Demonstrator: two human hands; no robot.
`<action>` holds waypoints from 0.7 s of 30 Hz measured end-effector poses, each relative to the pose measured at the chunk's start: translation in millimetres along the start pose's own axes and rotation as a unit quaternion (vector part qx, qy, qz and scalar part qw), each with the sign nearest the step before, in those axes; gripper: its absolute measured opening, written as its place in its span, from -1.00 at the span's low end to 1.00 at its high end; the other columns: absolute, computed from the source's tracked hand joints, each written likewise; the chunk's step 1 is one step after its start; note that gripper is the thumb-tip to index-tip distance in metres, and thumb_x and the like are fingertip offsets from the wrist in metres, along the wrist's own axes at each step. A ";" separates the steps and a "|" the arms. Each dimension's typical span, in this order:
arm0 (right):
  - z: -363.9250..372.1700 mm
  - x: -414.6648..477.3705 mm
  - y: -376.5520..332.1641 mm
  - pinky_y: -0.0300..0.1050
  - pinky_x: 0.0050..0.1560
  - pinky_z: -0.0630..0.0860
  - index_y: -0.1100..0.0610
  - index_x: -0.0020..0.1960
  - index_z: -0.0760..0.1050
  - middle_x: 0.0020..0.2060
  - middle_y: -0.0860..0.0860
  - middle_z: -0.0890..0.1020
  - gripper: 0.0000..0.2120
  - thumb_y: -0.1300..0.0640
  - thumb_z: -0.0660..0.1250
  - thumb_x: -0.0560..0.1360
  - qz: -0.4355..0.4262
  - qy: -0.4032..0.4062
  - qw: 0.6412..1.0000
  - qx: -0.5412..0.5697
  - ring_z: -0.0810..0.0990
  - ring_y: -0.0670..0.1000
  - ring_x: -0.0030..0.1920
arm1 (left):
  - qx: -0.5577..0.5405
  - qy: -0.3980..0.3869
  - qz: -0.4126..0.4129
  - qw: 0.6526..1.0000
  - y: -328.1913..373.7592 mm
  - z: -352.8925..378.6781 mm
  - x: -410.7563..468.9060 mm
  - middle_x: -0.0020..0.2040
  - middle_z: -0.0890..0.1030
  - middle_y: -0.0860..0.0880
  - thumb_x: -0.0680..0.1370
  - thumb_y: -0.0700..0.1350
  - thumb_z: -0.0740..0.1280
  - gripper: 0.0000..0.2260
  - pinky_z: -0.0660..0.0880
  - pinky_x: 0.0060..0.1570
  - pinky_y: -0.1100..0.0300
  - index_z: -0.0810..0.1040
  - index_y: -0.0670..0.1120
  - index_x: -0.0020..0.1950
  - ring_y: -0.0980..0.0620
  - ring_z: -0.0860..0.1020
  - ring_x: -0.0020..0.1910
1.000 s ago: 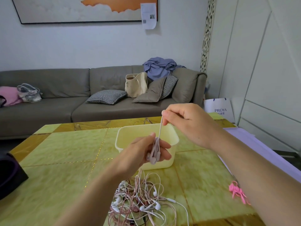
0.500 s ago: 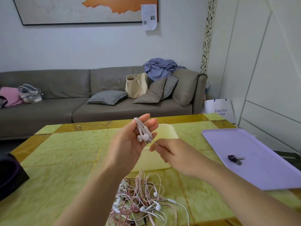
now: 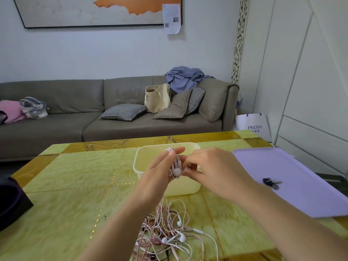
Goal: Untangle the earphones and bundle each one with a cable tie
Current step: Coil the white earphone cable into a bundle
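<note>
My left hand (image 3: 160, 170) holds a coiled bundle of pale pink earphones (image 3: 176, 166) wound round its fingers, above the pale yellow bin (image 3: 188, 187). My right hand (image 3: 212, 170) is close against the bundle from the right, its fingertips pinching at the coil; whether a tie is between them is hidden. A tangled heap of pink and white earphones (image 3: 173, 234) lies on the table just below my hands.
The green and gold tiled table (image 3: 66, 185) carries a lilac tray (image 3: 301, 178) at the right with a key (image 3: 271, 182) on it. A dark object (image 3: 11, 202) sits at the left edge. A grey sofa (image 3: 94, 119) stands behind.
My right hand came down from above the bin and moved in against the bundle. My left hand turned, lifting the coil upright.
</note>
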State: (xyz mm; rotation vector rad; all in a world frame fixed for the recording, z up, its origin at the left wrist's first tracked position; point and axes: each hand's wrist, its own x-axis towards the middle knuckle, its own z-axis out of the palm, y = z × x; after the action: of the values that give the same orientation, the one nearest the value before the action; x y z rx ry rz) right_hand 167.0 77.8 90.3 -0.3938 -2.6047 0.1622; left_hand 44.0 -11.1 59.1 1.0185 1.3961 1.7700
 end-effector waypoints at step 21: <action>15.4 -10.0 15.0 -0.12 -0.18 0.55 0.16 0.07 0.53 -0.29 0.11 0.69 -0.71 0.26 0.50 0.38 0.075 -0.130 0.900 0.409 0.65 0.04 -0.34 | 0.227 -0.100 -0.071 0.966 9.0 16.6 -18.6 -0.44 0.57 -0.04 0.62 -0.18 0.03 -0.66 0.38 -0.36 0.25 0.48 -0.16 -0.26 0.07 0.42 -0.46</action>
State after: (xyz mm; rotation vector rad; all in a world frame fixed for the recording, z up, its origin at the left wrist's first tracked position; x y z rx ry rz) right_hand 171.5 88.3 69.6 -0.2646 -2.4580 1.3803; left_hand 67.2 -21.3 66.7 1.2565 1.7344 1.2291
